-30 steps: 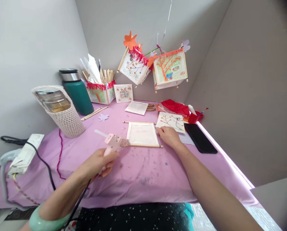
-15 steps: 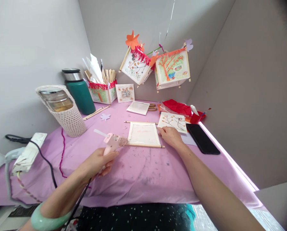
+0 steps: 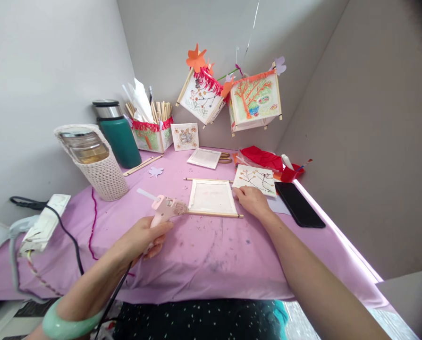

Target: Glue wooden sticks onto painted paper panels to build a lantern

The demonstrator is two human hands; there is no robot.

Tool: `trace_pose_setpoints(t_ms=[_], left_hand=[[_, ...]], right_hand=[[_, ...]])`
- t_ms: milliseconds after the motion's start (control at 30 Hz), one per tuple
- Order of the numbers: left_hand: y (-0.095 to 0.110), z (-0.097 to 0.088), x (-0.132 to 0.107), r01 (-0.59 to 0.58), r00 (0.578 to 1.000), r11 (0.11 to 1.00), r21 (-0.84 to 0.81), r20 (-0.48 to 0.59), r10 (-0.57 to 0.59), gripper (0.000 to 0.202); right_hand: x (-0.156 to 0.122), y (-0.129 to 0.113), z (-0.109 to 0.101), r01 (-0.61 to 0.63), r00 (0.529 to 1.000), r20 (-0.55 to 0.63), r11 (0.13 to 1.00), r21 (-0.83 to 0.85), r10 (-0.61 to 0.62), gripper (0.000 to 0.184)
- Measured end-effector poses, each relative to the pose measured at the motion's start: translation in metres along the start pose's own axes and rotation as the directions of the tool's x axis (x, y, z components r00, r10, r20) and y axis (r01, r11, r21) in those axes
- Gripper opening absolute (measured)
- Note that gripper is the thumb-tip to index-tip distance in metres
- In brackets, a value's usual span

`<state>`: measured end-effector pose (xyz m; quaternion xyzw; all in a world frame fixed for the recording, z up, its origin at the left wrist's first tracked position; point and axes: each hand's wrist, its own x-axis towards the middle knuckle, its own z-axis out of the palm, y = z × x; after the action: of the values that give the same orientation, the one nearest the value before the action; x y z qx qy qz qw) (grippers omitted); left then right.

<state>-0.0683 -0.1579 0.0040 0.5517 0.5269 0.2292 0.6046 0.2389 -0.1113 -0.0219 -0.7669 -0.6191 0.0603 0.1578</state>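
My left hand (image 3: 144, 240) is wrapped round the grip of a pink hot glue gun (image 3: 164, 210), whose nozzle points at the left end of the near wooden stick of a white paper panel (image 3: 212, 197). The panel lies flat on the purple tablecloth (image 3: 204, 255) with a stick along its near and far edges. My right hand (image 3: 251, 200) rests on the cloth at the panel's right edge, fingers curled and pressing it down. A painted branch picture (image 3: 255, 179) lies just beyond that hand.
A black phone (image 3: 299, 204) lies at the right. Two decorated paper lanterns (image 3: 232, 97) hang above the table's back. At the left stand a crochet-covered jar (image 3: 94, 163), a green flask (image 3: 116, 134) and a box of sticks (image 3: 150, 127). A power strip (image 3: 43, 224) with cables sits far left.
The view has shifted slightly; both hands, the glue gun and the panel stay in nearly the same places.
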Motion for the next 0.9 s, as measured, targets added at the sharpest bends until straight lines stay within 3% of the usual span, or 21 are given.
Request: trace_pose_setpoints(t_ms=[900], left_hand=[[-0.0053, 0.0021, -0.0011, -0.019, 1.000, 0.998, 0.064, 0.004, 0.019, 0.038]], right_hand=[[-0.0007, 0.0003, 0.0003, 0.017, 1.000, -0.013, 1.000, -0.005, -0.017, 0.046]])
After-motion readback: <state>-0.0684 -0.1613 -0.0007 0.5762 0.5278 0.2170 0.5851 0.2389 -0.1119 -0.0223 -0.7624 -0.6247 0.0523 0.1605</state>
